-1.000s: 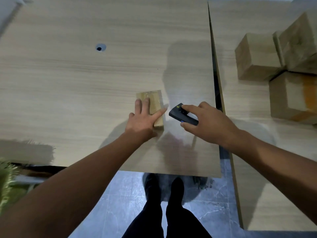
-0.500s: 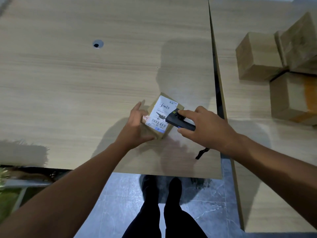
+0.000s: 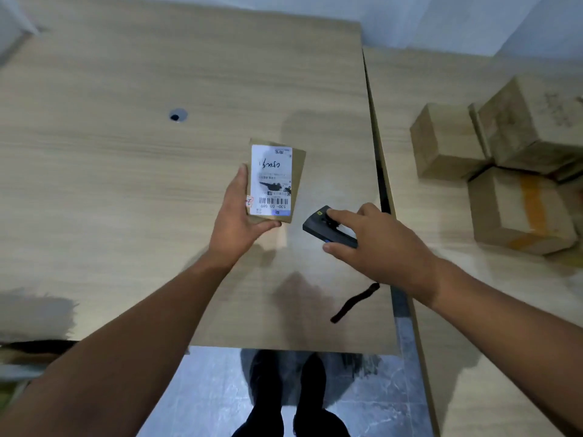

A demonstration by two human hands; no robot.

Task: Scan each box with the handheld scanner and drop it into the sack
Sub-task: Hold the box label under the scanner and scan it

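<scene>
At centre frame, left hand (image 3: 235,225) grips a small cardboard box (image 3: 277,181), label up, above the table (image 3: 126,184). Right hand (image 3: 375,244) clasps the scanner (image 3: 328,227) beside it. Box appears light and rigid; hold by its side edges.

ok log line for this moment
left hand: holds box, label up | right hand: holds scanner, pointed toward box | more boxes: on side table
</scene>
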